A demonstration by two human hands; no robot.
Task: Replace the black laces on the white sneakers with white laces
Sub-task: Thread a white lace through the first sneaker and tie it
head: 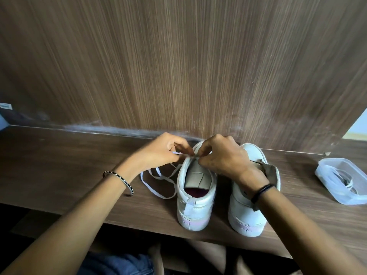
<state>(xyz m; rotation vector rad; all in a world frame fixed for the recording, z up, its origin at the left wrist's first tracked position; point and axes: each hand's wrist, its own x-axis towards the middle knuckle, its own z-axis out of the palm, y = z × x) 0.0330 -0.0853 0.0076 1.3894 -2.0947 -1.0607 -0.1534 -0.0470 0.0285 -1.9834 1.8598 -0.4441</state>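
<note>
Two white sneakers stand side by side on the wooden shelf, heels toward me. Over the left sneaker [195, 197], my left hand [166, 150] pinches a white lace [158, 175] near the shoe's upper eyelets. The rest of that lace lies looped on the shelf to the left of the shoe. My right hand [222, 155] pinches at the same spot on the shoe's tongue edge, fingertips almost touching the left hand's. The right sneaker [246, 213] stands unlaced, partly under my right wrist. My hands hide the eyelets.
A clear plastic container [341, 180] holding coiled laces sits at the right on the shelf [59, 165]. A wood-grain wall panel [178, 66] rises directly behind the shoes. The shelf's front edge runs just below the heels.
</note>
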